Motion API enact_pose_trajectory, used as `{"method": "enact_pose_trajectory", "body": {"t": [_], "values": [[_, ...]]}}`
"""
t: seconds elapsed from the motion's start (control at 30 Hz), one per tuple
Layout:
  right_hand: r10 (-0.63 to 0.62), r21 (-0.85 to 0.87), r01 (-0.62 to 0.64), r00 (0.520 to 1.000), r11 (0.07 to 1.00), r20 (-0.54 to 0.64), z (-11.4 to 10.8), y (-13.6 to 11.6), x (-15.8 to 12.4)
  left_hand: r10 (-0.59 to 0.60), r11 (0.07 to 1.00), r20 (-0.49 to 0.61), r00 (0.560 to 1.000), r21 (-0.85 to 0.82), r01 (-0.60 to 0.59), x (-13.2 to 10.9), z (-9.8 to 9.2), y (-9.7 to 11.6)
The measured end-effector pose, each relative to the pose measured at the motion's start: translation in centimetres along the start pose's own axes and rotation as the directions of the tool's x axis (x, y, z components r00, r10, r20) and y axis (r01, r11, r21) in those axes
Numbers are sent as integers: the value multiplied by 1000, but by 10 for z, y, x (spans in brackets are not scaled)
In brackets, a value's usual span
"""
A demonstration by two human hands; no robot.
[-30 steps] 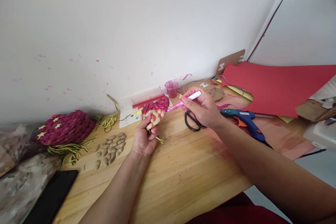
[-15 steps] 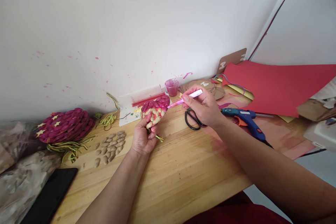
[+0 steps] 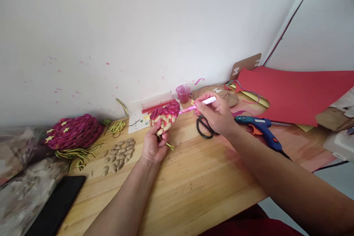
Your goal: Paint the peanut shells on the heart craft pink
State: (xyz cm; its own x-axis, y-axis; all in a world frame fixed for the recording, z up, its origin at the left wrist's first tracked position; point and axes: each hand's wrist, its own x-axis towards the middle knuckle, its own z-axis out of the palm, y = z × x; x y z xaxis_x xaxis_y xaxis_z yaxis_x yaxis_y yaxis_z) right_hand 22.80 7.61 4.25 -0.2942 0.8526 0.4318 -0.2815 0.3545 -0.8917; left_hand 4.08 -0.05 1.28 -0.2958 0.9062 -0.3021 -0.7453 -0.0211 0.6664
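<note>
A peanut-covered piece (image 3: pixel 166 119) is gripped at its lower edge by my left hand (image 3: pixel 155 143). Its upper part is glossy magenta, while the lower peanuts are still bare tan. My right hand (image 3: pixel 217 114) pinches a paintbrush (image 3: pixel 208 100) with a white handle end and a pink-stained front. The brush tip meets the right edge of the magenta part. Behind them a clear cup (image 3: pixel 183 94) of pink paint stands near the wall. Green-yellow yarn (image 3: pixel 170 147) hangs out below my left hand.
Loose peanuts (image 3: pixel 120 155) lie left of my left hand, near a stack of magenta peanut pieces (image 3: pixel 74 131) with stars. Black-handled scissors (image 3: pixel 204 127), a blue glue gun (image 3: pixel 258 127) and red sheets (image 3: pixel 295 92) lie to the right. A black phone-like slab (image 3: pixel 56 206) lies front left.
The whole view has shifted slightly, so everything sits a little further right. The hands keep their holds on the peanut piece and the paintbrush, and the brush stays at the magenta edge.
</note>
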Motion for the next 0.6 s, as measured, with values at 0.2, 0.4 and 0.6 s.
{"method": "enact_pose_trajectory", "body": {"t": [0.2,0.4,0.6], "values": [[-168,-211,188,980,959,110,4,6,-11,26,999,-52,998,-19,-27,1,1,0],[-285,-357,297,955,885,87,4,10,-13,17,999,-61,998,-35,-19,0,2,0],[-281,-275,302,953,913,116,5,15,-11,-7,997,-79,997,-72,1,-1,5,0]]}}
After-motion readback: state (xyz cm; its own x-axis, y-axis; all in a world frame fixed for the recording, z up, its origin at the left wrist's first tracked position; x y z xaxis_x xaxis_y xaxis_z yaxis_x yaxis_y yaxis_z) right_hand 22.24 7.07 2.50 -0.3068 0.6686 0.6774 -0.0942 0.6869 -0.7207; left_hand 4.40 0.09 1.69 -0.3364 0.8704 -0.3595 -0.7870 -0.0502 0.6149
